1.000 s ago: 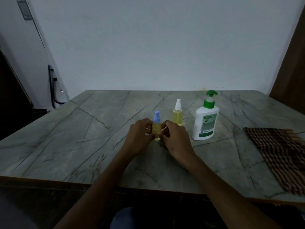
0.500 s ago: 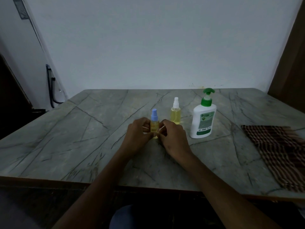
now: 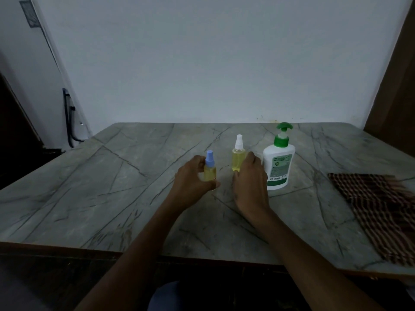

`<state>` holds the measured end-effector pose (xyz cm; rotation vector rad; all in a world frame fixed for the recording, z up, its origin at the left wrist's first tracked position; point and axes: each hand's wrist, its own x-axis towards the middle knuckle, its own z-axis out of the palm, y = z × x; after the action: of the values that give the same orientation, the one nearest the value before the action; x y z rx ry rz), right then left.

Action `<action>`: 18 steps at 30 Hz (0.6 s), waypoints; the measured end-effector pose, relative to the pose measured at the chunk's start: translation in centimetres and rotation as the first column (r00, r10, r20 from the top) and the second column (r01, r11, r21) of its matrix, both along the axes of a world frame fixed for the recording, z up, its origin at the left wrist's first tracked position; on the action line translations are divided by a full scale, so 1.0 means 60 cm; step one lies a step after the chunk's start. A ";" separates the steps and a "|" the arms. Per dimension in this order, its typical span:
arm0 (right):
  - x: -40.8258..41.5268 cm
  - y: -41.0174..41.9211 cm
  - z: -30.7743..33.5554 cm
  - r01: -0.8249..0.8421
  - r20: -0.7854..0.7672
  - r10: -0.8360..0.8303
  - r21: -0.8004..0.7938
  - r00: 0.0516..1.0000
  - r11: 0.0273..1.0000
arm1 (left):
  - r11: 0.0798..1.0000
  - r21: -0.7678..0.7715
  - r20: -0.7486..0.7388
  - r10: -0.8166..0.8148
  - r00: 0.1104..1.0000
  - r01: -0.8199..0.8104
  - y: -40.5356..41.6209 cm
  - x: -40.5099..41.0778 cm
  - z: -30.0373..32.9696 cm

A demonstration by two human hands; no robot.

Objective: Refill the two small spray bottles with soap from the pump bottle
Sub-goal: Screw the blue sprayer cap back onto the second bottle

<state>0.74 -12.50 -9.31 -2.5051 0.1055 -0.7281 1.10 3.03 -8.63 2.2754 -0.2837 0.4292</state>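
Note:
A small spray bottle with a blue cap (image 3: 209,168) stands on the grey marble table (image 3: 112,176), holding yellow liquid. My left hand (image 3: 193,178) curls around its left side and base. A second spray bottle with a white cap (image 3: 238,157) stands just right of it, also with yellow liquid. My right hand (image 3: 250,178) hovers with relaxed fingers next to the white-capped bottle, holding nothing. The white pump bottle with a green pump (image 3: 278,162) stands upright to the right of my right hand.
A brown checked cloth (image 3: 377,207) lies on the table's right side, running over the near edge. A white wall rises behind the table. A dark door frame (image 3: 395,86) stands at the far right.
My right hand has let go of the blue-capped bottle and moved right, toward the white-capped bottle. My left hand stays on the blue-capped bottle.

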 end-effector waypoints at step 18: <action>0.064 0.014 -0.003 0.058 -0.011 -0.057 0.096 0.998 0.994 | 0.999 -0.024 -0.039 0.041 0.998 -0.042 -0.001 -0.008 -0.011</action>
<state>4.58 -11.68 -9.48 -2.4216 0.2112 -0.7190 0.65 2.95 -9.27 2.2661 -0.2110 0.4079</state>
